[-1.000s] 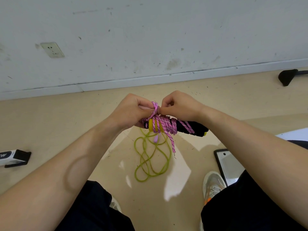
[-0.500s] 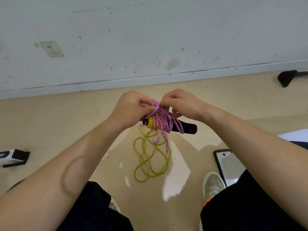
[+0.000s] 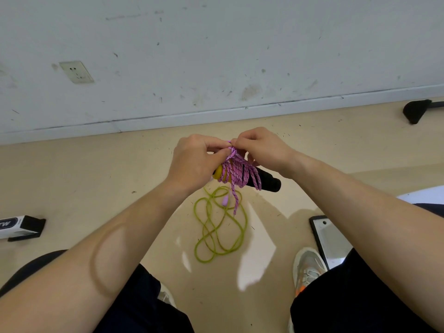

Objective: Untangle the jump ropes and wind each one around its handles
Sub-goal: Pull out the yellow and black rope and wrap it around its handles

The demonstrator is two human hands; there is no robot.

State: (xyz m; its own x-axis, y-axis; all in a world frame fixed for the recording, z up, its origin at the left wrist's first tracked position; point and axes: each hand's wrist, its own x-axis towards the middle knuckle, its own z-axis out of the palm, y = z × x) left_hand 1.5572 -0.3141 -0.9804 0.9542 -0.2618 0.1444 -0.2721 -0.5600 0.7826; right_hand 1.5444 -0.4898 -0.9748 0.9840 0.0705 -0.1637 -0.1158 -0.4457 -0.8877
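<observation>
Pinching the limp, light pink rope [image 3: 236, 174] in left hand [image 3: 194, 162] and right hand [image 3: 262, 150], likely steadier held by its handles [image 3: 268, 181].

pink rope [image 3: 236, 173]: braided cloth cord, matt, black flecks. handle [image 3: 269, 182]: black, matt; yellow end cap [image 3: 218, 174] smooth, plastic-looking. green rope [image 3: 242, 227]: smooth plastic-looking cord, slight sheen. floor [image 3: 96, 179]: smooth, glossy w/ light reflections. wall [image 3: 216, 56]: matt paint, scuffed. shoe [image 3: 308, 265]: mesh cloth.
</observation>
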